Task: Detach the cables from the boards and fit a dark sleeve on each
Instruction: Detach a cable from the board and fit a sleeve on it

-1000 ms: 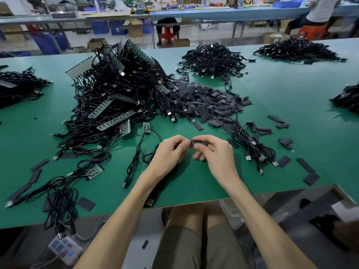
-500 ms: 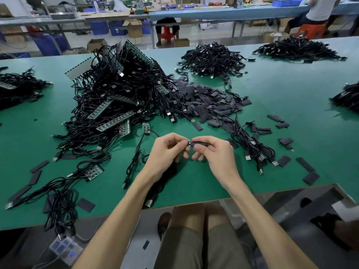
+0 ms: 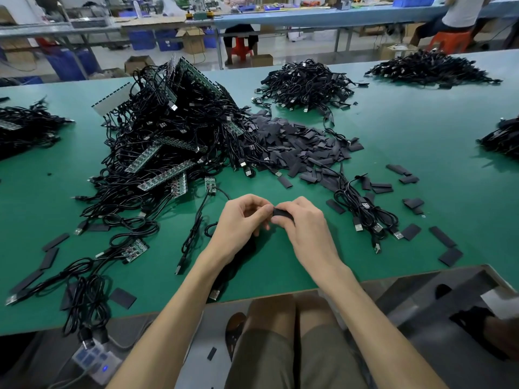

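Drawn closer, left hand (image 3: 241,220) and right hand (image 3: 304,223) pinch dark sleeve (image 3: 281,212); table edge (image 3: 266,290) near.

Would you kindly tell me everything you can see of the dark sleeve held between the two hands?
The dark sleeve is a short, matte black, flattened tube, seemingly soft plastic. It lies roughly level above the green table, pinched by the right hand; fingers of the left hand pinch its other end. Much is hidden.

Cable-and-board heap (image 3: 168,153) left on table (image 3: 421,130), sleeve pile (image 3: 297,144) right beside it
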{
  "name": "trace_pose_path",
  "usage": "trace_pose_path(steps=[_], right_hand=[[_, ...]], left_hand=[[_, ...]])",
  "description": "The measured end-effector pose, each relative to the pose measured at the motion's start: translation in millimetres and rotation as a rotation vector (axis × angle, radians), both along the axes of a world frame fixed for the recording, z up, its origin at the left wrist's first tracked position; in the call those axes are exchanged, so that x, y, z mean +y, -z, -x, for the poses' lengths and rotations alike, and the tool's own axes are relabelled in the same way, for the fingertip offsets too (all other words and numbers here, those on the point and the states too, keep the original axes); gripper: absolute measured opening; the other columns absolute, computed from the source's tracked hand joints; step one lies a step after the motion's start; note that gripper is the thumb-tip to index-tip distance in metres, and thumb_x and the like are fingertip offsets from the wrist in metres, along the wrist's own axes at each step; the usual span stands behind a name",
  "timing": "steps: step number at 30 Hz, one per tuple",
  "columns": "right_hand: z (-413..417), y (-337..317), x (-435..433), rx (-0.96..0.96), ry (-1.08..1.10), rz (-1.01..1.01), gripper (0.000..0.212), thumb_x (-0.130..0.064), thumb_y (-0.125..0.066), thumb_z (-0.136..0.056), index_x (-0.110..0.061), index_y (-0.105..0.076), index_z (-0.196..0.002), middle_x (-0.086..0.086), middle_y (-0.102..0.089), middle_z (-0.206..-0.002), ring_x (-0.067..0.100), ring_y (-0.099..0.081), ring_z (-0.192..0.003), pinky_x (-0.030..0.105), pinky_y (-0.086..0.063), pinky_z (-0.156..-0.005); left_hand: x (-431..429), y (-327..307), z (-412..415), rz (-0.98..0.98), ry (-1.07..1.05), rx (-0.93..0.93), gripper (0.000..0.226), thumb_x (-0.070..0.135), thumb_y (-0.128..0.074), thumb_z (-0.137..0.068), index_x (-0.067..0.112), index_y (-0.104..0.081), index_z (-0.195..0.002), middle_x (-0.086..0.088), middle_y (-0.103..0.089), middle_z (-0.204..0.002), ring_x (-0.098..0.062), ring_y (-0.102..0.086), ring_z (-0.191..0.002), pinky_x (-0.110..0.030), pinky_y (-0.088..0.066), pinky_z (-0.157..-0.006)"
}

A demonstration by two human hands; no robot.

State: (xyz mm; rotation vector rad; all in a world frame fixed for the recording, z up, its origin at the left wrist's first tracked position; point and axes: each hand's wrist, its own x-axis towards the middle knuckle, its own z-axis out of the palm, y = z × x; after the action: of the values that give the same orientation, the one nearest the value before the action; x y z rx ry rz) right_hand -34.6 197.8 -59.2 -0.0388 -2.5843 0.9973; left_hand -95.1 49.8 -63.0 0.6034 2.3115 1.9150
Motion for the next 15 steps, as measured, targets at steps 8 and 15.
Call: trace_pose_path(steps=[8,15], right_hand=[[-0.7,0.4,-1.2,-0.003,0.018,0.000,0.023,-0.023,-0.061,-0.102,-0.009,-0.073,-0.117,0.010,-0.064,-0.103,0.033,-0.064,-0.088,0.047,-0.052,-0.083],[-0.5,1.9,-2.2,-0.004,0.013,-0.025,0.022,-0.022,-0.062,-0.101,-0.010,-0.072,-0.117,0.008,-0.063,-0.103,0.030,-0.063,-0.092,0.043,-0.051,-0.082]], left_hand=[[-0.3,-1.6,-1.9,0.012,0.020,0.017,0.008,0.007,-0.067,-0.097,-0.001,-0.068,-0.095,-0.006,-0.066,-0.068,-0.006,-0.054,-0.050,-0.019,-0.042,-0.048],[-1.8,-2.3,-2.6,-0.029,0.027,-0.017,0.012,0.006,-0.069,-0.094,-0.006,-0.071,-0.095,-0.026,-0.068,-0.073,-0.012,-0.055,-0.052,-0.023,-0.045,-0.050]])
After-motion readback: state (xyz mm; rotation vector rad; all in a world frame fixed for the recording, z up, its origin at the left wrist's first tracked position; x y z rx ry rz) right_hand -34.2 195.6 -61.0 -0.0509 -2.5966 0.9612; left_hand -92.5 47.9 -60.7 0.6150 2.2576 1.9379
